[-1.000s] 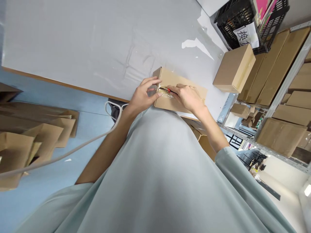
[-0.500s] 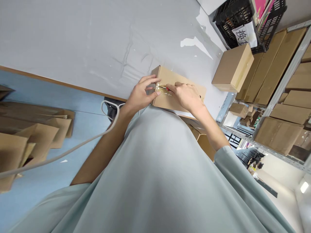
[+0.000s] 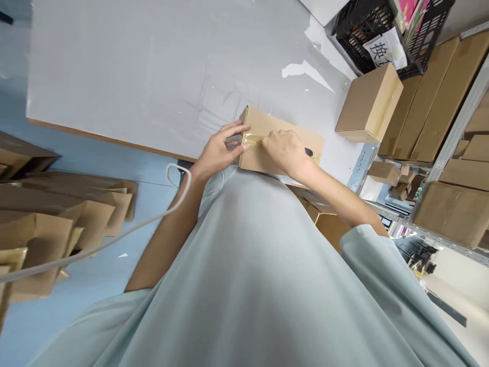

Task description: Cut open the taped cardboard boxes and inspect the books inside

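A small cardboard box (image 3: pixel 275 122) lies on the grey table near its front edge, with clear tape (image 3: pixel 252 138) along its top. At the box's left end, my left hand (image 3: pixel 223 148) holds it, thumb and fingertips on the end of the top. My right hand (image 3: pixel 284 150) is closed over the box around a slim box cutter (image 3: pixel 308 152). Only the cutter's black rounded end shows plainly behind the palm. Its front part is mostly hidden under my fingers, close to the tape.
Another cardboard box (image 3: pixel 364 104) stands at the table's right, beside a black plastic crate (image 3: pixel 367 33). Shelves with cartons (image 3: pixel 451 204) rise at the right. On the floor at left are several open cartons (image 3: pixel 91 219). A white cable (image 3: pixel 153 218) crosses by my left arm.
My right hand has shifted slightly left and curled tighter, covering the cutter's red part and tip. Its black rear end shows more. The view has shifted a little; the left hand stays at the box.
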Tool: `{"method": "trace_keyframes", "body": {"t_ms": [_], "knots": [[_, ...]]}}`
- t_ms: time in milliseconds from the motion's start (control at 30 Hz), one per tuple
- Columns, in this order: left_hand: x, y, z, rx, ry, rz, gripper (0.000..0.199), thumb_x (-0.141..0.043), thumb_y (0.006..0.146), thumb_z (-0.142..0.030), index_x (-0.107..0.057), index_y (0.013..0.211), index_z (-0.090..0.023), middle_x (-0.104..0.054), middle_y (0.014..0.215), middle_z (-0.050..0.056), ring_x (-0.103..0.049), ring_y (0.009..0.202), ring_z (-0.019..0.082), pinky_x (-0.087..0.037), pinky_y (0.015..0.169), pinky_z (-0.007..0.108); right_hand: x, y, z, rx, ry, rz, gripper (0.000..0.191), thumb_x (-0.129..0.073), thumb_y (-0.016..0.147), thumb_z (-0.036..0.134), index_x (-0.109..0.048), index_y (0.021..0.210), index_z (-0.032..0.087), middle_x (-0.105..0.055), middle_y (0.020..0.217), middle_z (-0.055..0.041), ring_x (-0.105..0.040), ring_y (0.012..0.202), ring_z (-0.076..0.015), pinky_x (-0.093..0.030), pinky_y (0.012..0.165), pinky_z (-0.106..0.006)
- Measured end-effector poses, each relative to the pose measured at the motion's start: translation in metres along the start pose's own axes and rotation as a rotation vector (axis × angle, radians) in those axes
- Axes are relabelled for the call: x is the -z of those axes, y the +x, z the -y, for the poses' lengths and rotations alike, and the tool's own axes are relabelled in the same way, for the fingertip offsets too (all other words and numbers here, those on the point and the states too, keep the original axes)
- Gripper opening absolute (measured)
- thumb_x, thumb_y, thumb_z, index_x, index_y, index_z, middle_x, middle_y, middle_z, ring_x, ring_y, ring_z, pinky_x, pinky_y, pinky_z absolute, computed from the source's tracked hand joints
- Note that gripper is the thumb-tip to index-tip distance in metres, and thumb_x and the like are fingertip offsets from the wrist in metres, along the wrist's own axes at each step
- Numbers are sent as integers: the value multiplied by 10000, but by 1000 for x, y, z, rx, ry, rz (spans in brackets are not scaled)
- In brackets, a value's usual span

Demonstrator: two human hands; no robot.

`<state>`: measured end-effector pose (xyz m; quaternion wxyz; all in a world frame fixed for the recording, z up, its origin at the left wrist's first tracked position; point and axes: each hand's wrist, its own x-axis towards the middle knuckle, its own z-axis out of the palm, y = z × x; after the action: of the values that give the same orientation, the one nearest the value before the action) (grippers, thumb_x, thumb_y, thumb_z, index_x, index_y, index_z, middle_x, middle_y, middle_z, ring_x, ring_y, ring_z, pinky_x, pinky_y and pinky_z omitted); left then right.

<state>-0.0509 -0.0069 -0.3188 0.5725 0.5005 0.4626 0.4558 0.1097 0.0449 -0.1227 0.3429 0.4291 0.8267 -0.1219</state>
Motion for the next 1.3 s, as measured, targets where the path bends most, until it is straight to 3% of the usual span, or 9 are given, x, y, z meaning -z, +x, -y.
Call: {"method": "trace_keyframes", "body": {"t_ms": [133,367,633,767,933,1000,1100,1200,1300], "knots": [[-3,-4,-4,23,-7,-18,702,-864,922,-644,-756,1539,-329,-607,1744,110,-638,1567,391,-617,1258,581,-22,-11,-21,-84,-45,-12,373,-516,1164,240,-829,1333,128,-844,1233,-277,-783,1209,-405,-568,1015,-505],[-5,-4,5,37,-16,-75,824,-912,846,-814,-759,1493,-327,-705,1645,100,-717,1463,406,-666,1197,628,-49,-74,-94,-253,-120,84,467,-465,1109,15,-866,1317,136,-858,1253,-264,-827,1191,-368,-571,946,-444],[-16,-1,15,15,-20,-140,772,-984,812,-787,-782,1433,-374,-786,1523,-21,-742,1412,395,-481,1345,825,-101,-131,-158,-386,32,54,489,-424,1188,139,-816,1464,235,-842,1323,-213,-811,1169,-330,-498,892,-402],[-15,-2,16,46,-6,-152,787,-994,788,-803,-783,1412,-372,-788,1534,-24,-731,1435,410,-466,1348,843,-133,-148,-184,-343,340,-106,342,-580,1188,315,-857,1389,320,-871,1305,-118,-794,1161,-303,-520,928,-383],[0,-4,16,100,31,-205,930,-923,753,-936,-751,1413,-304,-775,1566,28,-733,1427,411,-510,1326,799,-193,-164,-214,-337,1146,-311,335,-890,914,512,-919,1027,198,-866,981,-64,-736,858,-233,-589,838,-367],[7,-5,18,119,65,-246,1015,-857,775,-992,-723,1442,-238,-767,1579,89,-718,1451,416,-517,1331,769,-219,-156,-213,-437,1379,-443,403,-922,830,571,-875,980,201,-828,915,-56,-694,788,-204,-596,776,-362],[13,-6,21,139,98,-298,1111,-763,805,-1050,-683,1481,-172,-756,1587,134,-693,1482,408,-521,1337,744,-253,-119,-184,-612,1660,-579,430,-820,894,613,-769,1038,211,-826,981,-67,-689,773,-166,-597,756,-317],[16,-6,22,167,64,-342,1101,-799,746,-1057,-717,1452,-217,-769,1575,74,-677,1504,377,-498,1369,713,-275,-71,-137,-773,1801,-533,425,-720,960,653,-654,973,234,-794,908,-38,-693,771,-156,-582,740,-274],[19,-7,23,208,3,-358,1103,-875,648,-1043,-757,1413,-257,-792,1534,29,-661,1520,372,-478,1379,704,-283,-40,-101,-743,1812,-534,476,-684,977,723,-649,969,249,-725,805,19,-671,771,-170,-574,721,-265]]}}
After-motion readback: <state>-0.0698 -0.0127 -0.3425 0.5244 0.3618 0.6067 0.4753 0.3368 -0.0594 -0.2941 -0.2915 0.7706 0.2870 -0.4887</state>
